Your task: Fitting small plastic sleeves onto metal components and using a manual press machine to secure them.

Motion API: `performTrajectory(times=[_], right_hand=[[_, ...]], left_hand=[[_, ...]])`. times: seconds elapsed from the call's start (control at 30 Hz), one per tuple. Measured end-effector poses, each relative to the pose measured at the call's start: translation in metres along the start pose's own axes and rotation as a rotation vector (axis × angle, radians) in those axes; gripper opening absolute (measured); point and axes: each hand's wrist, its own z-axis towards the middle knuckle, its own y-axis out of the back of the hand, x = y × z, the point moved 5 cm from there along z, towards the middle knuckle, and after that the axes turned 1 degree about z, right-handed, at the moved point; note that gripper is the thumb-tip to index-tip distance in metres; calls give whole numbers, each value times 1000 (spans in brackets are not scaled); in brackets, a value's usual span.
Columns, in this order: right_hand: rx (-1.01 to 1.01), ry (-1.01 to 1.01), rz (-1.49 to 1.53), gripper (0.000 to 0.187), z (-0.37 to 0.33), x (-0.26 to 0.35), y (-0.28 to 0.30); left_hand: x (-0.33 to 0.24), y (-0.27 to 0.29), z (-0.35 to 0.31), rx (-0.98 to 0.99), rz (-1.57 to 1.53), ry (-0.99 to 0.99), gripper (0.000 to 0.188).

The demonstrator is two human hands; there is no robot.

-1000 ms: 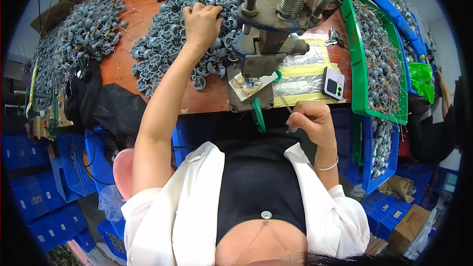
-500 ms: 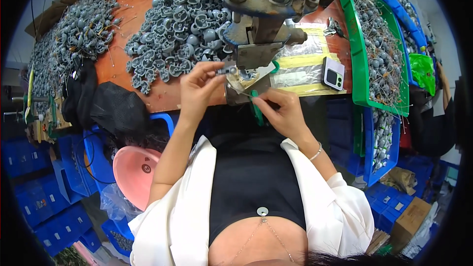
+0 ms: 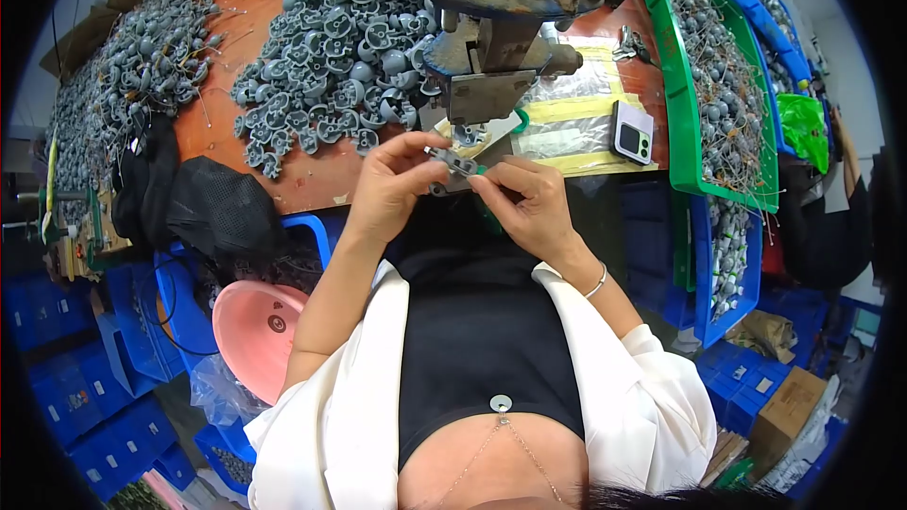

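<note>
My left hand (image 3: 392,184) pinches a small grey plastic part (image 3: 455,162) between thumb and fingers, just in front of the press head. My right hand (image 3: 529,203) is closed, its thumb and forefinger pressed together at the right end of that part. What those right fingertips hold, if anything, is too small to tell. Above the hands hangs the metal press head (image 3: 487,94), with another grey piece (image 3: 470,135) beneath it. A green curved piece (image 3: 490,221) shows partly behind my right hand.
Loose grey plastic shells (image 3: 331,66) heap on the orange tabletop (image 3: 222,94), with a pile of wired grey parts (image 3: 156,47) farther left. A phone (image 3: 632,132) lies on taped sheeting at right. Beyond stands a green tray (image 3: 682,123) of wired parts. A pink basin (image 3: 250,335) sits lower left.
My left hand has brought the grey part down and right, away from the press. My right hand has shifted slightly left, so its fingertips now meet the part.
</note>
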Motion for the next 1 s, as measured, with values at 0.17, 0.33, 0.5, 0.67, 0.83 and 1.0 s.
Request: performTrajectory(times=[0.17, 0.33, 0.5, 0.67, 0.83, 1.0], right_hand=[[114, -314, 235, 20, -6, -28, -6], [116, -803, 927, 18, -18, -39, -11], [-120, -330, 643, 8, -6, -56, 7], [-47, -257, 259, 7, -3, -54, 5], [93, -188, 388, 7, 1, -44, -14], [-2, -232, 269, 10, 4, -47, -16]], left_hand=[[-12, -26, -6, 135, 468, -313, 29], [-27, -50, -23, 156, 1061, -852, 33], [-29, -12, -28, -179, 646, -488, 25], [-46, -11, -30, -735, 688, -883, 28], [-31, -51, -29, -205, 1507, -776, 32], [-12, -32, -12, -263, 956, -374, 18]])
